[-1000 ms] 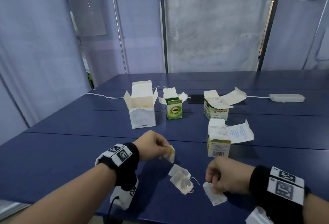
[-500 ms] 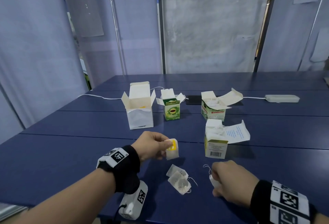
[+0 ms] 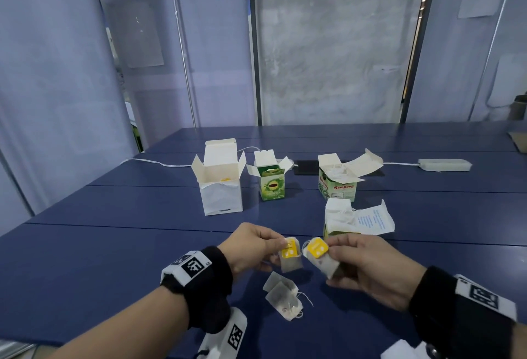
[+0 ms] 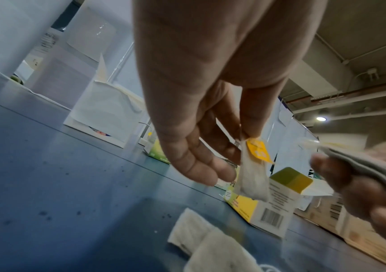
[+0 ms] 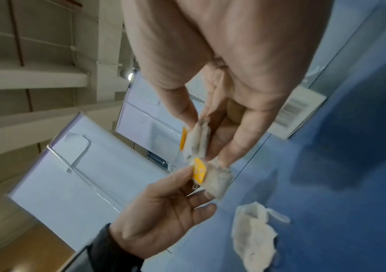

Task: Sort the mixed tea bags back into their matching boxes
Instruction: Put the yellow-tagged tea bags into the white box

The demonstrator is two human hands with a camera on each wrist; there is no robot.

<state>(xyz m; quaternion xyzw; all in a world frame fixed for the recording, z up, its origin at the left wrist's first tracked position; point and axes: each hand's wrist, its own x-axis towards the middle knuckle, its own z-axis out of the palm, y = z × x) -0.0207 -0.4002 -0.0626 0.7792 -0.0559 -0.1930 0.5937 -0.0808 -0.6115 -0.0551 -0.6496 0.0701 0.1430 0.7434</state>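
The left hand [image 3: 251, 247] and right hand [image 3: 368, 267] are raised close together, forearms angled inward. Thumb and forefinger are pinched on each.

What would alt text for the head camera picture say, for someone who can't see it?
Two hands hold up a yellow-tagged tea bag each, left hand and right hand, tags nearly touching above a blue table. Loose tea bags lie below them, and four open boxes stand behind.

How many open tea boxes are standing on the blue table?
4: white box far left, small green box beside it, Sambong box far right, yellow-green box nearest the right hand.
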